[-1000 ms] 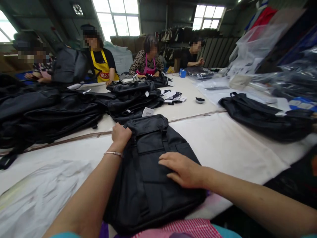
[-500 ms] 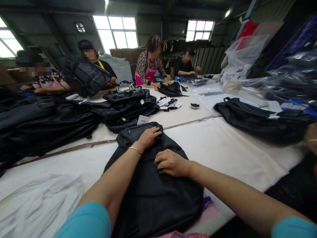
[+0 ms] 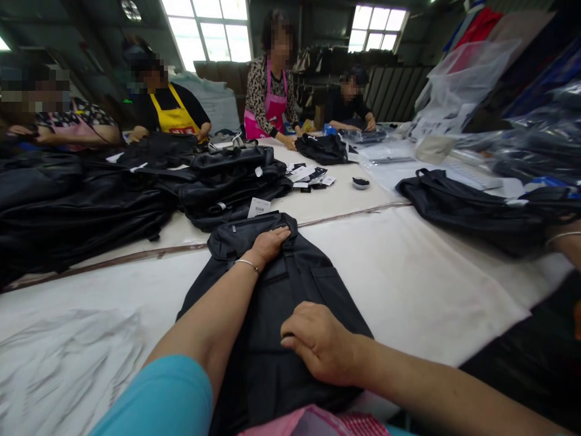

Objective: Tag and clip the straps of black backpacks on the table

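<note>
A black backpack (image 3: 254, 357) lies flat on the white-covered table in front of me, its top flap pointing away. My left hand (image 3: 271, 243) rests on the right part of the flap, fingers stretched out and pressed to it near the head of a strap. From there a black strap (image 3: 293, 269) runs down the front towards my right hand (image 3: 320, 342). That hand is closed over the lower front, with a small black end showing between thumb and forefinger. A white barcode tag (image 3: 259, 207) sticks out beyond the flap.
Black bags are heaped at left (image 3: 68, 206) and beyond the flap (image 3: 236, 181). Loose tags (image 3: 308, 175) and a small dish (image 3: 361, 183) lie farther back. Another black bag (image 3: 467, 206) is at right, by another person's hand (image 3: 565, 239). Several co-workers stand or sit across the table.
My right hand has moved down the backpack towards me, baring more of the strap. My left hand stays on the flap. A co-worker across the table has lowered a black bag.
</note>
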Demonstrator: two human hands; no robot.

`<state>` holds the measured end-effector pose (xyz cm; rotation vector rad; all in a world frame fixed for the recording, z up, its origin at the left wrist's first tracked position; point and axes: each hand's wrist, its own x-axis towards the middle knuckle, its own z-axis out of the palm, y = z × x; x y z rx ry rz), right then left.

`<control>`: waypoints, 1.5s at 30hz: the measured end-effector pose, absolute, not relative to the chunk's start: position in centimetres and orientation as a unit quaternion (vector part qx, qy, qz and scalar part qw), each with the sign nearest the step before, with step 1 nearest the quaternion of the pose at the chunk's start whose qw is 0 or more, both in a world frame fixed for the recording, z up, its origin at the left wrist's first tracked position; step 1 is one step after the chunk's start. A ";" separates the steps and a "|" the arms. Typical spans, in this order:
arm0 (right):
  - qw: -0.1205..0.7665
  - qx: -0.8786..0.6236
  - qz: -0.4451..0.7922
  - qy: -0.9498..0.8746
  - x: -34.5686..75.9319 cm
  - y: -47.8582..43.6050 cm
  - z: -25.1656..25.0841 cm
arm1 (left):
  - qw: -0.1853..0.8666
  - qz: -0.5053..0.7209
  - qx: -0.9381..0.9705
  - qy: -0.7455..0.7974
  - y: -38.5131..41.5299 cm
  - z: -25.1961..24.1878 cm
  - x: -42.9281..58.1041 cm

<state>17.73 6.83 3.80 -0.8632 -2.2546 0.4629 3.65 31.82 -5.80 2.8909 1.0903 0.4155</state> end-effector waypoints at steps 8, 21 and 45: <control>0.308 -0.330 0.201 -0.870 18.2 3.9 5.2 | 0.020 0.115 0.941 0.318 31.6 -6.0 2.7; 0.161 -0.147 0.317 -0.923 18.9 5.3 7.6 | 0.022 0.036 0.933 0.359 29.0 1.6 -0.1; 0.039 -0.327 0.126 -0.936 20.7 4.0 4.4 | 0.171 0.018 0.923 0.345 4.7 4.9 -10.0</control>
